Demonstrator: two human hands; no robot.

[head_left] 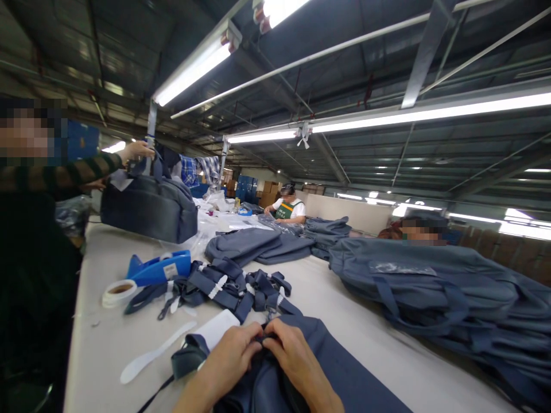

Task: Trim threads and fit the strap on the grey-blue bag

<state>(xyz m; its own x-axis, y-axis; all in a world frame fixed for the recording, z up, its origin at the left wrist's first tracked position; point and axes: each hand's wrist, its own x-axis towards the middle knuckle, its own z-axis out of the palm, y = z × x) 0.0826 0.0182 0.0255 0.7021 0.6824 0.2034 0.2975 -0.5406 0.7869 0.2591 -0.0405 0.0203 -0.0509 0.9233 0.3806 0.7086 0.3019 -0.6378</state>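
A dark blue bag [327, 373] lies at the near edge of the long table [99, 338], right in front of me. My left hand [228, 358] and my right hand [293, 355] meet at its top edge, fingers pinched together on the dark fabric there. What lies between the fingertips is hidden. Just beyond my hands sits a tangle of blue straps [228, 287] with white plastic clips. A white card [215, 328] and a white plastic strip [150, 355] lie to the left of my hands.
A tape roll [117, 292] and a blue plastic holder [159, 268] sit at left. Blue bags are heaped at right [439, 292] and in the middle [258, 245]. A person at left handles a filled bag [150, 209]. Two more people work farther down.
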